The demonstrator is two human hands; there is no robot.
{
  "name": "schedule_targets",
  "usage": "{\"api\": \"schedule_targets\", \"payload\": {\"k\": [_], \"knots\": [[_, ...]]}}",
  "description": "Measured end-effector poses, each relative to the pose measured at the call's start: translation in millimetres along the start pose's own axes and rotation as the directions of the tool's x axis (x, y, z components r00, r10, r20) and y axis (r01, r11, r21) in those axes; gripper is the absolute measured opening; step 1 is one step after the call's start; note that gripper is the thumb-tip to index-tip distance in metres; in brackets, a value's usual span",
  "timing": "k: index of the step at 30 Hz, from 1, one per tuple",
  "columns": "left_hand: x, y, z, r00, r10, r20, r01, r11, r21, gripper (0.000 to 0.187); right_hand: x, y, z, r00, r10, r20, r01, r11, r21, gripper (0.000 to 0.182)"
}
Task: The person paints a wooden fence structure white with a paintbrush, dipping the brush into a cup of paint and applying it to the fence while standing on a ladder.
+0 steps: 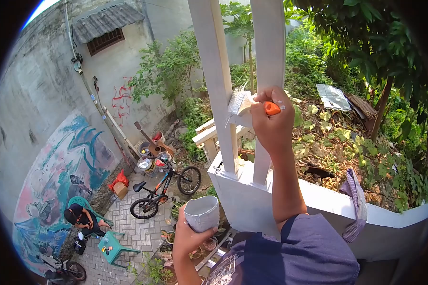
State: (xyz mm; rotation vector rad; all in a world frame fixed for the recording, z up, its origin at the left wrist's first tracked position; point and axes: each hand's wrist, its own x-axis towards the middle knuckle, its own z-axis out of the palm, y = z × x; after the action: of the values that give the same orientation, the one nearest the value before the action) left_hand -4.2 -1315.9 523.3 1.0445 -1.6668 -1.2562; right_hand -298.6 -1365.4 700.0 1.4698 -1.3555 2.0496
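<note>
1. So the paintbrush (241, 103) has a chunky orange handle (272, 109) and pale bristles (238, 100) loaded with white, with a few stray hairs poking out at the edges. It's sticking out of the right hand (278, 126), on that hand's left side.
2. Bristles point left, away from the fingers, and the handle's butt end pokes out toward the camera. Long axis runs roughly sideways, across the two uprights. The tip is right by the left post (215, 71), just above a short crosspiece (243, 119); can't really tell if it's touching.
3. Right hand is curled firmly around the brush, fingers bent, with white specks on the skin. The right post (270, 52) rises right behind it.
4. Below and left of that hand, the left hand (189, 243) grips a paint cup (202, 218), thumb and fingers wrapped around its lower part. The cup is whitish grey, streaky, with an uneven rim; mouth up, tipped a bit toward the camera.
5. Under the right hand there's a low white wall (240, 194), with a striped cloth (354, 209) draped over it farther right.
</note>
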Motion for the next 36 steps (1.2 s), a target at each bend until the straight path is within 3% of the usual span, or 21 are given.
{"api": "schedule_targets", "payload": {"k": [2, 3, 5, 7, 9, 10, 18, 20, 21, 24, 25, 27, 31, 35, 36], "knots": [[0, -1, -2, 1.0, 0.003, 0.0, -0.003, 1.0, 0.019, 0.097, 2, -1, -6, 0.976, 0.219, -0.019, -0.208, 0.95, 0.231, 0.008], [1, -2, -3, 1.0, 0.003, -0.003, -0.003, 1.0, 0.014, 0.097, 4, -4, -6, 0.976, 0.216, -0.015, -0.207, 0.951, 0.23, 0.008], [1, -4, -5, 1.0, 0.021, -0.003, -0.02, 0.999, 0.044, 0.096, 13, -8, -6, 0.979, 0.14, -0.151, -0.106, 0.971, 0.213, 0.007], [1, -4, -5, 1.0, 0.028, 0.001, -0.028, 0.999, 0.016, 0.096, 22, -5, 1, 0.982, 0.085, -0.171, -0.056, 0.985, 0.165, 0.008], [1, -3, -6, 0.999, 0.038, -0.001, -0.038, 0.999, -0.01, 0.096, 26, -11, 9, 0.973, -0.178, -0.143, 0.162, 0.98, -0.119, 0.009], [0, 1, -6, 0.999, 0.037, -0.006, -0.037, 0.999, -0.014, 0.096, 27, -11, 13, 0.967, -0.223, -0.126, 0.211, 0.972, -0.102, 0.012], [1, -2, -11, 0.999, 0.041, -0.015, -0.041, 0.999, 0.012, 0.094, 22, 11, 18, 0.974, -0.219, 0.059, 0.226, 0.959, -0.169, 0.01], [2, -6, -11, 0.998, 0.055, -0.011, -0.055, 0.998, 0.034, 0.095, 23, 10, 9, 1.0, -0.002, 0.027, 0.001, 0.999, 0.04, 0.009], [2, -6, -11, 0.998, 0.055, -0.009, -0.054, 0.998, 0.032, 0.095, 24, 8, 5, 1.0, -0.002, 0.027, 0.001, 0.999, 0.037, 0.009], [2, -4, -10, 1.0, 0.028, -0.009, -0.028, 1.0, 0.015, 0.095, 24, -5, 0, 0.989, -0.101, -0.11, 0.106, 0.993, 0.047, 0.01], [2, -3, -10, 0.999, 0.031, -0.005, -0.031, 0.999, 0.035, 0.095, 23, -6, 4, 0.989, -0.098, -0.109, 0.104, 0.994, 0.046, 0.01], [2, -4, -10, 0.999, 0.032, -0.001, -0.032, 0.998, 0.054, 0.095, 21, -8, 11, 0.958, -0.287, -0.025, 0.284, 0.954, -0.094, 0.012], [2, -6, -10, 1.0, 0.027, -0.001, -0.027, 0.999, 0.036, 0.095, 12, -6, 16, 0.971, -0.203, 0.124, 0.218, 0.967, -0.128, 0.014], [0, 2, -11, 1.0, 0.004, -0.001, -0.004, 0.999, 0.034, 0.093, 20, -11, 3, 0.988, -0.151, -0.015, 0.15, 0.988, -0.046, 0.013], [1, 1, -11, 1.0, 0.003, -0.003, -0.003, 0.999, 0.033, 0.093, 20, -15, 6, 0.975, -0.22, -0.037, 0.216, 0.972, -0.09, 0.012]]}}
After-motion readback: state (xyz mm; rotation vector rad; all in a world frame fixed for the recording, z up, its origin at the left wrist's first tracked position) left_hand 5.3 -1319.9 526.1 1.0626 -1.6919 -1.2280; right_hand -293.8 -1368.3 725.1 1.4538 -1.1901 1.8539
